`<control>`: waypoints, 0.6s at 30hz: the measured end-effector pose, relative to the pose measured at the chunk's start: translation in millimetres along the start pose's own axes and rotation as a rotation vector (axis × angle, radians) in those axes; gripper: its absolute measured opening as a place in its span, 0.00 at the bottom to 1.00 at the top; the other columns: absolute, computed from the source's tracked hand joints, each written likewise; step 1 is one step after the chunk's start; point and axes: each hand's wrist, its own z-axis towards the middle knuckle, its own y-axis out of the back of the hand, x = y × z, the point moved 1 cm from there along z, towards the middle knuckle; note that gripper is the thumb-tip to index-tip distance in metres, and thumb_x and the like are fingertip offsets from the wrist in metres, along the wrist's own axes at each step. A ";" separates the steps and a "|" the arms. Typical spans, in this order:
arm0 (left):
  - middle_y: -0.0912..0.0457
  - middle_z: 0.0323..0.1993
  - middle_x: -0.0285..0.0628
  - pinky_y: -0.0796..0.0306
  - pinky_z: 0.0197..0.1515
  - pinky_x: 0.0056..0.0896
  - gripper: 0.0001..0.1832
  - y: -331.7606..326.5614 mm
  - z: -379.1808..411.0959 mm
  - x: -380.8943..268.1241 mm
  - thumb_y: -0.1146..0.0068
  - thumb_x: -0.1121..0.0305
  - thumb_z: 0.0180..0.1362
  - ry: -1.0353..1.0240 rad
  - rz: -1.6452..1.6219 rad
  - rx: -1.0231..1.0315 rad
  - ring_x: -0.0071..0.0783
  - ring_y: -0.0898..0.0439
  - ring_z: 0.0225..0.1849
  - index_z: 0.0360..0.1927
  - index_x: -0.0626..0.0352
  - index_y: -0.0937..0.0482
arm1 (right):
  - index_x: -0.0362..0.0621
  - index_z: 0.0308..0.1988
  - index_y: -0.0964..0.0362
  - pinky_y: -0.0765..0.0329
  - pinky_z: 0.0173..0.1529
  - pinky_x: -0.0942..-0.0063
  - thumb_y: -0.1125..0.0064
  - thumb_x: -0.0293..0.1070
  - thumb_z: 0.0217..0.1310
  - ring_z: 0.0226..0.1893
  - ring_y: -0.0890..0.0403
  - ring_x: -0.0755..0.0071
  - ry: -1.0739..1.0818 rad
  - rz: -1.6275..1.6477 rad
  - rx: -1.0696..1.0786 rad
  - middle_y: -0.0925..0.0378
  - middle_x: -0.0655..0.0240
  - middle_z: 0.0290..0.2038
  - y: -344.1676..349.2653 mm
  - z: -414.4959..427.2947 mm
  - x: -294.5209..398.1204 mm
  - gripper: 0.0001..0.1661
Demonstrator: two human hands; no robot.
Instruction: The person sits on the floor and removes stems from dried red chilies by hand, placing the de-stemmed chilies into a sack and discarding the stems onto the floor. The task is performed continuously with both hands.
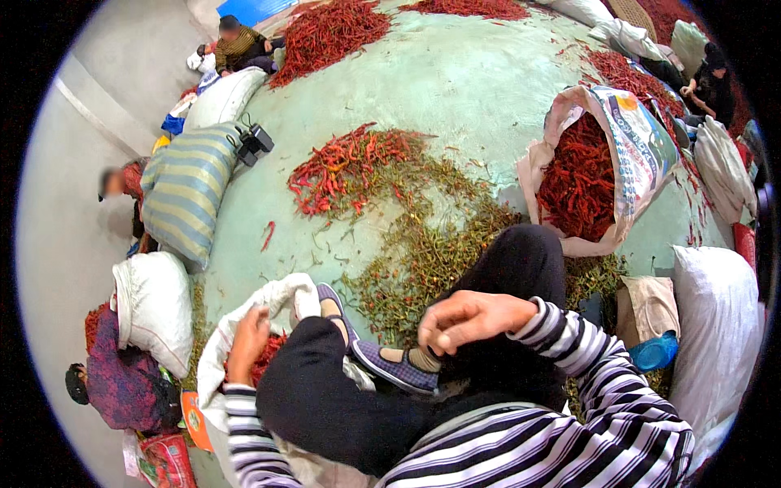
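Observation:
My left hand (248, 344) is over the mouth of an open white woven sack (210, 366), beside my bent knee; red chili peppers (271, 354) show inside the sack. Whether its fingers hold anything cannot be told. Above my shoes, close to the other knee, my right hand (467, 320) has its fingers curled downward and a little blurred; nothing is plainly visible in them. On the floor ahead lie a small heap of red chili peppers (341, 165) and a spread of green-brown chili stems (427, 262).
An open printed sack of dried red chilies (576, 177) lies at right. Near it are a filled white sack (711, 341) and a blue plastic item (654, 352). At left lie a striped sack (189, 189) and a white sack (155, 305), with people seated behind. Larger chili heaps (332, 36) lie farther off.

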 end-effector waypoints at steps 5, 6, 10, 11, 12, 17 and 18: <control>0.22 0.35 0.51 0.30 0.42 0.40 0.12 35.8 117.9 -68.3 0.53 0.73 0.52 -0.281 0.235 0.152 0.49 0.23 0.39 0.40 0.62 0.27 | 0.36 0.39 0.31 0.31 0.30 0.82 0.50 0.35 0.61 0.25 0.32 0.82 0.046 -0.048 -0.185 0.29 0.72 0.26 64.4 45.9 -33.6 0.13; 0.22 0.35 0.51 0.30 0.42 0.40 0.11 35.3 133.7 -83.2 0.53 0.73 0.52 -0.329 0.243 0.180 0.49 0.23 0.39 0.40 0.62 0.26 | 0.36 0.39 0.31 0.32 0.30 0.82 0.50 0.35 0.61 0.24 0.32 0.83 0.046 -0.007 -0.219 0.30 0.72 0.26 76.3 54.3 -42.7 0.12; 0.22 0.37 0.50 0.30 0.43 0.40 0.11 -32.2 197.1 -95.9 0.52 0.71 0.53 -0.432 0.166 0.259 0.49 0.23 0.40 0.40 0.61 0.26 | 0.37 0.38 0.30 0.31 0.28 0.82 0.49 0.36 0.61 0.23 0.32 0.83 -0.047 0.025 -0.308 0.30 0.73 0.25 117.3 80.4 -75.4 0.12; 0.22 0.36 0.50 0.30 0.43 0.40 0.11 -64.1 211.2 -96.8 0.52 0.71 0.53 -0.444 0.108 0.247 0.49 0.23 0.40 0.40 0.61 0.26 | 0.37 0.38 0.30 0.31 0.28 0.82 0.49 0.36 0.61 0.23 0.32 0.83 -0.080 0.002 -0.327 0.30 0.73 0.25 132.8 82.2 -81.7 0.12; 0.22 0.36 0.50 0.30 0.43 0.40 0.11 -91.8 224.6 -103.3 0.52 0.71 0.53 -0.457 0.057 0.232 0.49 0.23 0.39 0.40 0.61 0.26 | 0.37 0.39 0.30 0.28 0.32 0.82 0.49 0.36 0.61 0.27 0.28 0.83 -0.140 -0.062 -0.306 0.27 0.71 0.29 152.3 82.8 -87.1 0.13; 0.23 0.37 0.50 0.30 0.43 0.41 0.11 -214.0 282.1 -117.8 0.53 0.74 0.52 -0.394 -0.175 0.161 0.49 0.25 0.40 0.40 0.59 0.27 | 0.38 0.37 0.30 0.27 0.33 0.79 0.49 0.35 0.60 0.28 0.27 0.80 -0.144 -0.020 -0.472 0.26 0.70 0.28 219.2 82.2 -122.1 0.11; 0.24 0.37 0.49 0.30 0.42 0.42 0.11 -227.9 291.3 -120.7 0.52 0.74 0.52 -0.440 -0.149 0.111 0.49 0.25 0.40 0.41 0.58 0.27 | 0.38 0.36 0.29 0.28 0.33 0.77 0.49 0.35 0.59 0.27 0.27 0.79 -0.154 -0.060 -0.547 0.26 0.69 0.27 222.2 84.0 -125.9 0.11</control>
